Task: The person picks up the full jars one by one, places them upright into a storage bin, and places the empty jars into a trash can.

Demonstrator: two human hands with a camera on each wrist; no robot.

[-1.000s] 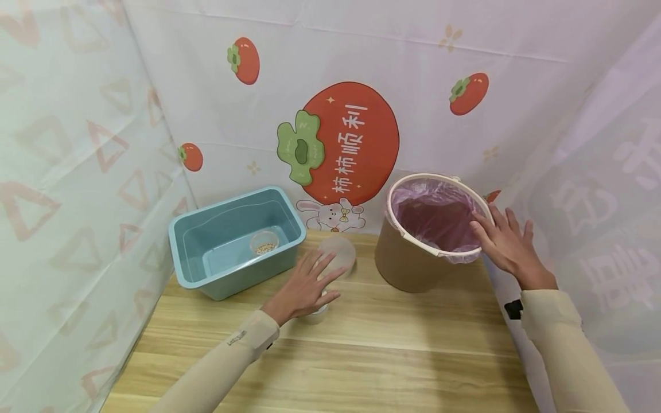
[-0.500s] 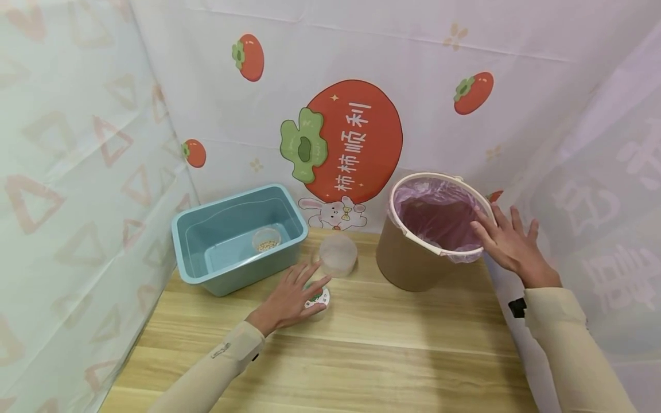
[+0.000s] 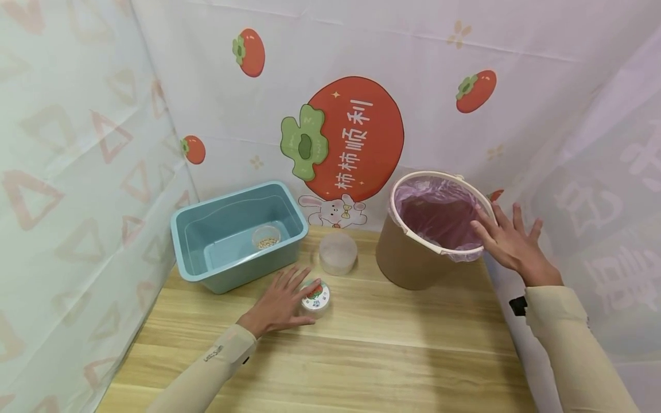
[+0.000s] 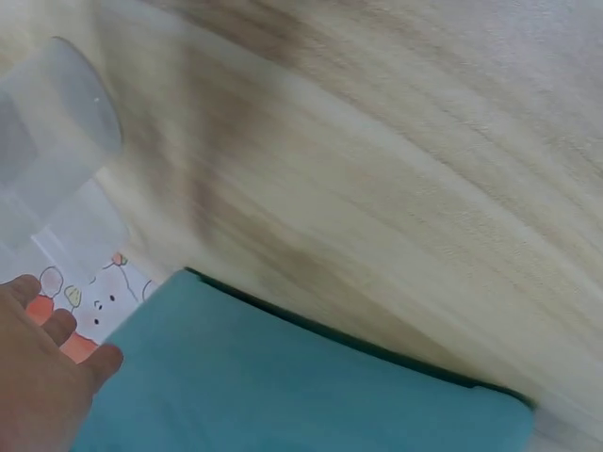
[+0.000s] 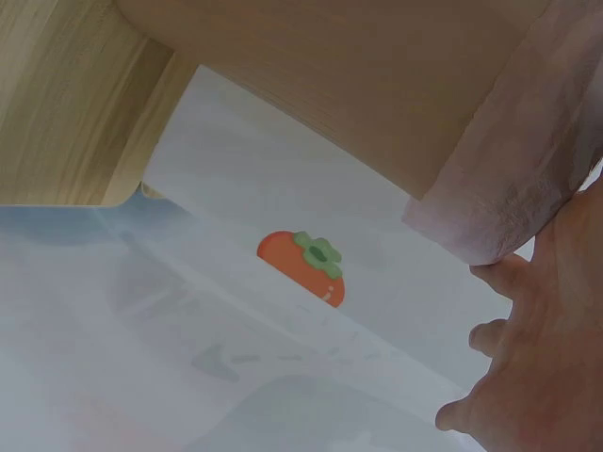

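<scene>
My left hand [image 3: 276, 301], fingers spread, is beside a small round tub [image 3: 318, 302] whose white lid has a printed red persimmon. Its index fingertip overlaps the lid in the head view; I cannot tell if it touches. Behind that tub stands a frosted, clear round container [image 3: 338, 254]. In the left wrist view, the left hand [image 4: 42, 377] appears near a clear container [image 4: 57, 113]. My right hand [image 3: 516, 249] lies with extended fingers at the right rim of a brown bin [image 3: 413, 261] lined with a purple bag [image 3: 439, 192]. The right wrist view shows those fingers beside the bag's folded edge [image 5: 528, 179].
A blue rectangular basin [image 3: 248, 275] stands at the left back, with a clear cup of small pale grains [image 3: 266, 238] inside. Printed white cloth [image 3: 439, 132] surrounds the wooden table [image 3: 361, 367] at the back and on both sides.
My left hand has moved left and toward me, off the small tub, so its printed lid now shows. The right hand stays at the bin's rim. The head view has shifted slightly.
</scene>
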